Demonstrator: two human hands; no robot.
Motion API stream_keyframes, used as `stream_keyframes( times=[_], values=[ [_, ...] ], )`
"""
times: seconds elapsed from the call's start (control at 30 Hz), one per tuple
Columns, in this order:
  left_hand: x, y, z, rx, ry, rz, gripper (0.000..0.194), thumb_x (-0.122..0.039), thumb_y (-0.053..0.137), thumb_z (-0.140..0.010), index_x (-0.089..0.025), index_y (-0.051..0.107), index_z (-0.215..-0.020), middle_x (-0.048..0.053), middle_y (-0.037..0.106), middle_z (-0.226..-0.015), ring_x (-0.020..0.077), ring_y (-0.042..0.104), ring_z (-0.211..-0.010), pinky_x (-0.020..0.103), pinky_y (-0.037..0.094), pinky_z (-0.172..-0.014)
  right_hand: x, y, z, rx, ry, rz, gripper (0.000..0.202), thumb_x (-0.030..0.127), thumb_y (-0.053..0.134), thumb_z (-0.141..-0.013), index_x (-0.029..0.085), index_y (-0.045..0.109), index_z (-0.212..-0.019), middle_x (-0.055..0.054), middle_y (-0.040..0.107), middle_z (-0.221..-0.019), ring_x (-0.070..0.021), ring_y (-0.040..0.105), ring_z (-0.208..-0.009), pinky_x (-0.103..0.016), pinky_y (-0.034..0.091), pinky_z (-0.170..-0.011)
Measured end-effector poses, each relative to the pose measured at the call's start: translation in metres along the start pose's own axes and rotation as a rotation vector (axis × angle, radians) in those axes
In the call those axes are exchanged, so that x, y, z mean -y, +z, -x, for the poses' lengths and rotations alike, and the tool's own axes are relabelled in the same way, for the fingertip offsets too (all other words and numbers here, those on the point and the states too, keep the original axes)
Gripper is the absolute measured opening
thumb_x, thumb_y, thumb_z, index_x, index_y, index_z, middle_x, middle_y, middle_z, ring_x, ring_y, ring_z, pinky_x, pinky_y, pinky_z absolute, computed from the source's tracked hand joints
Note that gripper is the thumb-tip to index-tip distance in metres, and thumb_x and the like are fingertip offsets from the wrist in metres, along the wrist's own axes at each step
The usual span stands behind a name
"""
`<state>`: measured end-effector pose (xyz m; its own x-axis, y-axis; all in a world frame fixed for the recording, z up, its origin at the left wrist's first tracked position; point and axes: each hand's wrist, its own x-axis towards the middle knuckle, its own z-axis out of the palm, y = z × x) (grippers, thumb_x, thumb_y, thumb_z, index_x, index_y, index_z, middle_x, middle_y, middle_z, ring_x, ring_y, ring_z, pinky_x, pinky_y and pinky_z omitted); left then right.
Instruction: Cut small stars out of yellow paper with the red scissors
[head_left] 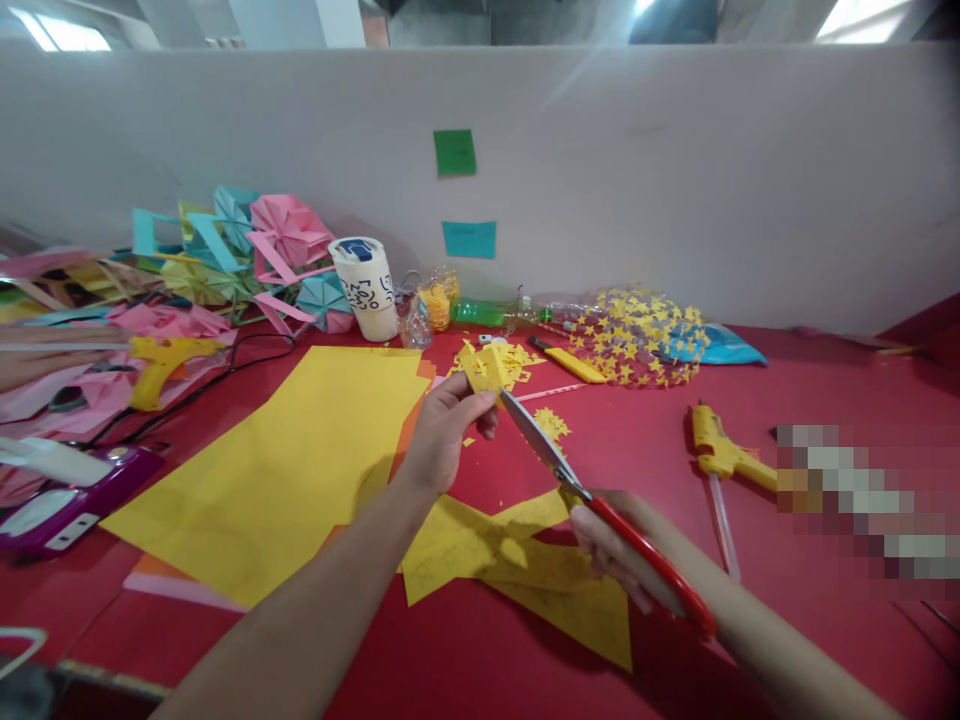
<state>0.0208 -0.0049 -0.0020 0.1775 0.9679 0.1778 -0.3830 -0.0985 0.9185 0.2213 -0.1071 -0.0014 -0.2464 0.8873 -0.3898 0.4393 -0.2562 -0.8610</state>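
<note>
Left hand (441,432) pinches a small yellow paper piece (484,373) — presumably steadying it — while right hand (616,545) grips red-handled metal scissors (564,473) pointing toward eleven o'clock.

White cup (370,300), green note (455,153), blue note (469,239)

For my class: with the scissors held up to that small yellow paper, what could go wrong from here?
The scissors in the right hand point close to the left hand, so a slip might nick a finger holding the small yellow paper.

The loose stars lie near the blades and could get scattered.

The yellow knife lies just beyond; a careless reach might brush it.
</note>
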Motion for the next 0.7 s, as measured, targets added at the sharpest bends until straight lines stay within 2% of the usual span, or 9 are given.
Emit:
stream_keyframes(
  times=[0.13,0.33,0.43,0.53,0.7],
  values=[
    [-0.0007,-0.0021,-0.0007,0.003,-0.012,-0.012,0.008,-0.020,0.067,-0.075,-0.017,0.065,-0.068,-0.003,0.059,-0.056,0.0075,0.052,-0.050,0.019,0.043,-0.049,0.0009,-0.0005,0.0005,0.001,-0.022,0.013,0.066,0.085,0.048,-0.075,0.020,0.044,-0.065,0.004,0.049,-0.051,-0.0040,0.039,-0.033,-0.015,0.027,-0.030],
    [-0.0010,-0.0025,-0.0024,-0.004,-0.031,-0.016,0.008,-0.020,0.067,-0.072,-0.016,0.064,-0.066,-0.003,0.059,-0.055,0.0074,0.051,-0.049,0.019,0.042,-0.047,-0.0051,0.0019,-0.0046,0.018,0.032,-0.048,0.060,0.079,0.052,-0.078,0.020,0.045,-0.065,0.005,0.050,-0.050,-0.0045,0.038,-0.030,-0.015,0.030,-0.028],
    [-0.0018,-0.0010,-0.0010,0.002,-0.045,-0.018,0.012,-0.022,0.067,-0.075,-0.016,0.064,-0.065,-0.002,0.058,-0.056,0.0075,0.051,-0.050,0.019,0.042,-0.048,-0.0063,0.0037,-0.0055,0.007,-0.012,-0.063,0.058,0.076,0.051,-0.080,0.021,0.043,-0.063,0.005,0.050,-0.049,-0.0038,0.038,-0.029,-0.015,0.029,-0.028],
    [-0.0009,0.0002,0.0007,0.035,-0.066,0.006,0.016,-0.023,0.066,-0.078,-0.016,0.062,-0.064,-0.002,0.059,-0.057,0.0077,0.051,-0.051,0.019,0.042,-0.049,-0.0080,0.0049,-0.0065,-0.023,0.005,-0.075,0.057,0.075,0.050,-0.080,0.021,0.043,-0.064,0.006,0.049,-0.048,-0.0043,0.038,-0.028,-0.015,0.029,-0.027],
    [0.0012,0.0013,0.0006,0.051,-0.045,0.034,0.014,-0.022,0.065,-0.081,-0.017,0.063,-0.068,-0.002,0.060,-0.059,0.0077,0.053,-0.053,0.019,0.043,-0.052,-0.0048,0.0046,-0.0050,-0.010,0.000,-0.052,0.056,0.075,0.051,-0.080,0.021,0.043,-0.065,0.005,0.049,-0.050,-0.0046,0.040,-0.030,-0.016,0.029,-0.028]
  ],
)
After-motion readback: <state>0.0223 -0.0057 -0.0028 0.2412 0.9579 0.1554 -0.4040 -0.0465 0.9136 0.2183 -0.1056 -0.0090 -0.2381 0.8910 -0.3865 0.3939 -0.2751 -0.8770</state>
